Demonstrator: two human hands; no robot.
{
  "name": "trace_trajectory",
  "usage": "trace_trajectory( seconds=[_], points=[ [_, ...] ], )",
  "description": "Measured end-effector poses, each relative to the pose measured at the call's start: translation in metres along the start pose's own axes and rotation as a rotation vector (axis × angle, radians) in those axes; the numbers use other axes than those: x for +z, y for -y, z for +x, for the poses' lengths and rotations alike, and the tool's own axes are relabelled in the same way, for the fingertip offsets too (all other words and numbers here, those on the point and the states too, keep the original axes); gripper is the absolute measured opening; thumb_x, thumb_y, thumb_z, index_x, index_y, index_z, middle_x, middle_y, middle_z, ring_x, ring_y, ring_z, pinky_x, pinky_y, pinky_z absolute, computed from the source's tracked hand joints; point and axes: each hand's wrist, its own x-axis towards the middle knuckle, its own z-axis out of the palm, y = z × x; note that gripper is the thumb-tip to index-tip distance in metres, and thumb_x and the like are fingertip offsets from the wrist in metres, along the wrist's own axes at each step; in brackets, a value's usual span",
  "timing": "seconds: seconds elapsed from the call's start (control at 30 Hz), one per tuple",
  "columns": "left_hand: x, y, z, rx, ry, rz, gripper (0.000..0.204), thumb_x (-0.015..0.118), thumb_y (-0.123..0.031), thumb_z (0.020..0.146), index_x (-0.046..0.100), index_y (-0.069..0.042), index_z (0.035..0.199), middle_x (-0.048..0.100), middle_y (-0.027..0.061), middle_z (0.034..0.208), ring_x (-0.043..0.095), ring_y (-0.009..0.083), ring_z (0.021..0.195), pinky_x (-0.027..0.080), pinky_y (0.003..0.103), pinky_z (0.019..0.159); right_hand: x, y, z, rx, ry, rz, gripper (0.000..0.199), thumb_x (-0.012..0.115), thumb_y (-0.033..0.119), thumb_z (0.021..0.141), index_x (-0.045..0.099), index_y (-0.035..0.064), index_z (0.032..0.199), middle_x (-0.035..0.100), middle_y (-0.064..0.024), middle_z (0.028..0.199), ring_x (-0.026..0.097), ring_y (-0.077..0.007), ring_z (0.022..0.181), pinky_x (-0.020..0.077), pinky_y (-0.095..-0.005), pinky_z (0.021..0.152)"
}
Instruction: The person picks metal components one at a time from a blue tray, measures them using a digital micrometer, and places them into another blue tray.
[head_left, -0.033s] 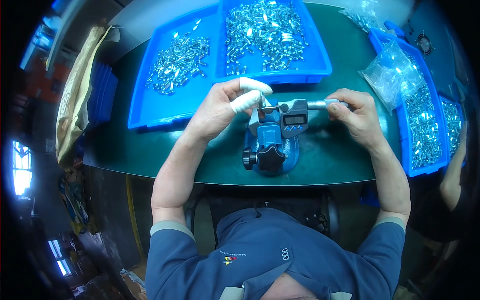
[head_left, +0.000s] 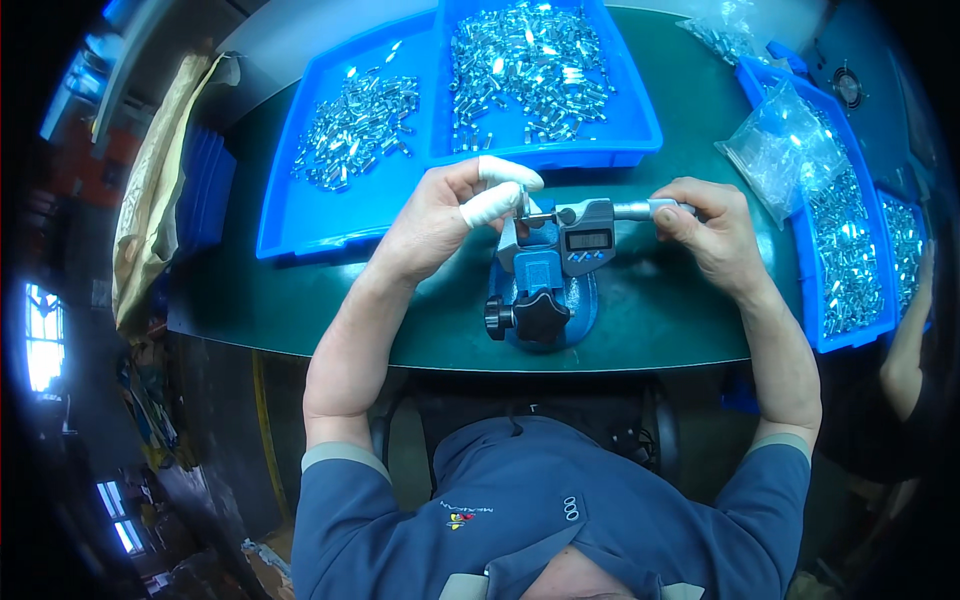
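Note:
A digital micrometer [head_left: 588, 238] with a small display sits clamped in a blue stand [head_left: 541, 268] with black knobs, near the table's front edge. White finger cots cover the thumb and forefinger of my left hand [head_left: 462, 205]. Those fingers are closed on a small shiny metal part [head_left: 525, 203] at the micrometer's left end, between its jaws as far as I can see; the fingers hide most of it. My right hand [head_left: 708, 225] grips the micrometer's thimble at the right end, thumb and fingers pinched round it.
Behind my hands stand a blue tray [head_left: 345, 240] and a second blue tray [head_left: 560, 156], both with heaps of small metal parts. At right are a clear plastic bag [head_left: 785, 150] and another long blue tray [head_left: 865, 338] of parts. Another person's arm [head_left: 908, 350] shows at the far right.

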Motion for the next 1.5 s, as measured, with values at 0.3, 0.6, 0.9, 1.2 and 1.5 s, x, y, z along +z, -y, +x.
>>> trace_trajectory(
  seconds=[0.3, 0.6, 0.9, 1.2, 1.5],
  points=[
    [0.004, -0.003, -0.001, 0.01, 0.004, -0.041, 0.021, 0.065, -0.016, 0.093, 0.068, -0.002, 0.108, 0.07, 0.0081, 0.088, 0.067, 0.0152, 0.078, 0.052, 0.028, 0.073, -0.001, 0.002, -0.002, 0.008, 0.01, 0.043, 0.026, 0.069, 0.025, 0.091, 0.07, -0.0006, 0.093, 0.064, -0.0013, 0.072, 0.057, -0.0069, 0.068, 0.0432, -0.023, 0.06],
    [-0.012, 0.0, 0.003, 0.083, -0.102, -0.001, 0.023, 0.065, -0.018, 0.094, 0.067, -0.002, 0.11, 0.071, 0.0104, 0.092, 0.067, 0.0154, 0.078, 0.054, 0.027, 0.073, -0.005, 0.007, -0.001, 0.041, 0.019, 0.012, 0.025, 0.072, 0.023, 0.088, 0.07, -0.0005, 0.096, 0.063, -0.0011, 0.078, 0.053, -0.0077, 0.072, 0.0422, -0.0239, 0.065],
    [-0.124, -0.01, 0.037, 0.303, -0.736, 0.823, 0.028, 0.069, -0.012, 0.089, 0.065, 0.001, 0.115, 0.071, 0.0133, 0.1, 0.068, 0.0186, 0.083, 0.054, 0.03, 0.075, -0.004, -0.005, 0.002, -0.015, -0.007, 0.119, 0.023, 0.071, 0.022, 0.09, 0.071, 0.0, 0.094, 0.066, -0.0026, 0.077, 0.058, -0.0085, 0.071, 0.0464, -0.0243, 0.065],
    [-0.031, -0.003, 0.115, 0.493, -0.109, 1.378, 0.04, 0.07, -0.009, 0.078, 0.065, -0.012, 0.118, 0.062, 0.0163, 0.114, 0.059, 0.036, 0.109, 0.05, 0.045, 0.09, -0.009, -0.009, 0.0, -0.024, 0.005, 0.088, 0.019, 0.067, 0.017, 0.091, 0.07, -0.0012, 0.094, 0.066, -0.0045, 0.077, 0.061, -0.0102, 0.073, 0.0483, -0.0256, 0.067],
    [-0.049, 0.004, 0.121, 0.376, -0.028, 1.365, 0.028, 0.072, -0.013, 0.078, 0.068, -0.01, 0.106, 0.066, 0.0151, 0.093, 0.065, 0.0358, 0.089, 0.053, 0.043, 0.082, -0.009, -0.008, 0.0, -0.059, 0.009, 0.067, 0.029, 0.07, 0.031, 0.09, 0.073, 0.0022, 0.094, 0.067, -0.0035, 0.074, 0.059, -0.009, 0.07, 0.0461, -0.0264, 0.064]
  ],
)
